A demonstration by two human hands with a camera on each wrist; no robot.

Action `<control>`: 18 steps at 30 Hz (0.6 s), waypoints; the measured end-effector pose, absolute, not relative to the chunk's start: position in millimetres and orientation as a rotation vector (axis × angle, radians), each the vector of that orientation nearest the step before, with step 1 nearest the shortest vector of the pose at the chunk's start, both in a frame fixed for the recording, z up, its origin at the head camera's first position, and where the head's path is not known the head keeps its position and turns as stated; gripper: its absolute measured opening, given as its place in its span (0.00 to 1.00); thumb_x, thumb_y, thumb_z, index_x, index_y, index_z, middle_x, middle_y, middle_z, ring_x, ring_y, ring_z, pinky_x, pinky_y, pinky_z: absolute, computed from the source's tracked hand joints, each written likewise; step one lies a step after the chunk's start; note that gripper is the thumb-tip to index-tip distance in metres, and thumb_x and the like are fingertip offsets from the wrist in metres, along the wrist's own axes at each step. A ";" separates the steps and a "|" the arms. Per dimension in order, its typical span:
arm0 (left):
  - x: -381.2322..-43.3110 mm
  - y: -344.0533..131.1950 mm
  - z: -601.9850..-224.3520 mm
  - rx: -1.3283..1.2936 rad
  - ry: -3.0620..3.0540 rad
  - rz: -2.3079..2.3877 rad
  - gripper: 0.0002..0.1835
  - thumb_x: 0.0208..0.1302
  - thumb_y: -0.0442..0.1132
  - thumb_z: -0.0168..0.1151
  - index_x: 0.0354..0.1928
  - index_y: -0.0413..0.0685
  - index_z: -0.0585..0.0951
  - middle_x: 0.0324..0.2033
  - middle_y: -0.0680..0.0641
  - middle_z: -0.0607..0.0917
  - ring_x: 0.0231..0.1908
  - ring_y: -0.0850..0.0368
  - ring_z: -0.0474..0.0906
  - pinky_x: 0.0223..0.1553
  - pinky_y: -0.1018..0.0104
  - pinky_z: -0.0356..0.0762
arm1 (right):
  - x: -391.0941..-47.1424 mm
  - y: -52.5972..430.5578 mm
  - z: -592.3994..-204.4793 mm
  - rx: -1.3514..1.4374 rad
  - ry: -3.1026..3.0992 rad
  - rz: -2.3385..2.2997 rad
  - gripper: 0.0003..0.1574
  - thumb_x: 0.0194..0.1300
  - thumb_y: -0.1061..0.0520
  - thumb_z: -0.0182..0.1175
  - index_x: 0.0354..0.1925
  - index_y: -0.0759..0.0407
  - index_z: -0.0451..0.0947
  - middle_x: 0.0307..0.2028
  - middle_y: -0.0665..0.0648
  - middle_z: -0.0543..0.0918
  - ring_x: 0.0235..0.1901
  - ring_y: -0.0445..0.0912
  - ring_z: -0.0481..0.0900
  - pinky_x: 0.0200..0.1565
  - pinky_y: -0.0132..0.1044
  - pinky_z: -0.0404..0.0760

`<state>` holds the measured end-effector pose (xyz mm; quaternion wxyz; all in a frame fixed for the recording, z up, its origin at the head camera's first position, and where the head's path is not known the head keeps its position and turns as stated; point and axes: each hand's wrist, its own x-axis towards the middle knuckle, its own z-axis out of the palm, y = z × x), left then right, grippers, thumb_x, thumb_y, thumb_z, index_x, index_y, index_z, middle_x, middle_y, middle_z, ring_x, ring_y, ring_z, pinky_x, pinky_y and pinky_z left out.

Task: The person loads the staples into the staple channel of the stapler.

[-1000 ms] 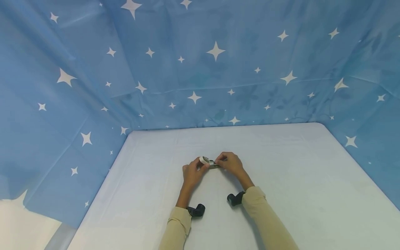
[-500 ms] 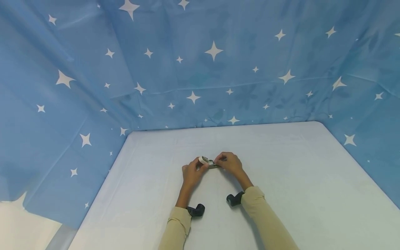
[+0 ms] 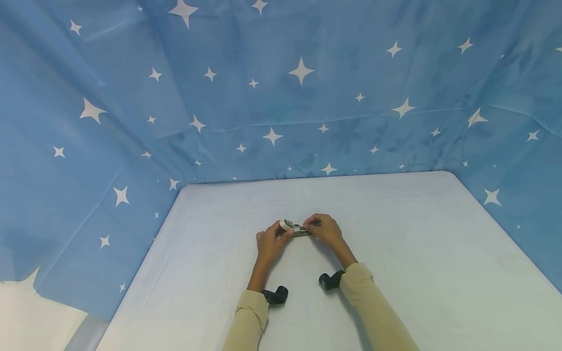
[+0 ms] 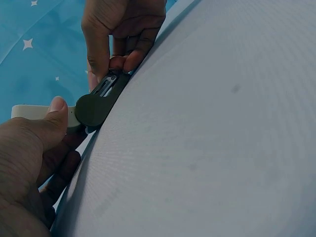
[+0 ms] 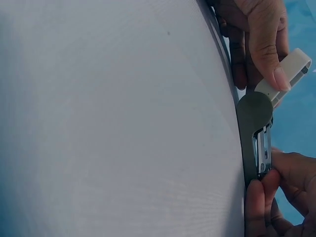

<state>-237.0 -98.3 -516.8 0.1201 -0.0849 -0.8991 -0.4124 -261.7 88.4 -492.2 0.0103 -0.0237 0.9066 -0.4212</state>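
Observation:
A small stapler (image 3: 300,231) with a dark green body, a round hinge and a cream top arm lies on the table. Its cream arm (image 5: 295,66) is swung up from the body, baring the metal staple channel (image 5: 264,150). My left hand (image 3: 270,242) pinches the cream arm, thumb on its side near the hinge. At the other end of the stapler, my right hand (image 3: 326,229) has its fingertips closed around the tip of the green body (image 4: 96,111) and channel. Whether a loose staple is between those fingertips is hidden.
A white-covered table (image 3: 210,273) spreads around both hands. A blue cloth with white stars (image 3: 281,97) hangs behind it and at the sides. Black camera mounts (image 3: 276,295) are worn on the wrists.
My right fingertips have shifted very slightly to the right along the stapler. The left hand and the stapler stay in the same place.

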 end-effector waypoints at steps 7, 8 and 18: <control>-236.9 -98.5 -515.1 -0.232 -2.620 -1.218 0.17 0.62 0.53 0.65 0.46 0.50 0.84 0.43 0.48 0.89 0.46 0.51 0.84 0.45 0.58 0.57 | -261.5 94.8 -494.0 -0.054 2.722 -1.471 0.10 0.64 0.53 0.63 0.38 0.59 0.84 0.29 0.55 0.84 0.28 0.44 0.78 0.32 0.33 0.75; -236.7 -98.6 -514.8 -0.230 -2.621 -1.220 0.17 0.62 0.53 0.65 0.46 0.50 0.84 0.43 0.48 0.89 0.46 0.51 0.84 0.45 0.58 0.57 | -261.6 95.8 -494.1 -0.059 2.701 -1.487 0.10 0.64 0.54 0.63 0.39 0.59 0.84 0.28 0.54 0.83 0.27 0.43 0.78 0.31 0.32 0.75; -235.7 -100.2 -514.5 -0.218 -2.636 -1.221 0.17 0.63 0.53 0.64 0.46 0.50 0.85 0.43 0.47 0.89 0.47 0.49 0.84 0.47 0.57 0.59 | -261.0 102.5 -494.2 -0.192 2.622 -1.501 0.14 0.61 0.54 0.68 0.42 0.61 0.83 0.32 0.57 0.83 0.27 0.42 0.76 0.30 0.32 0.74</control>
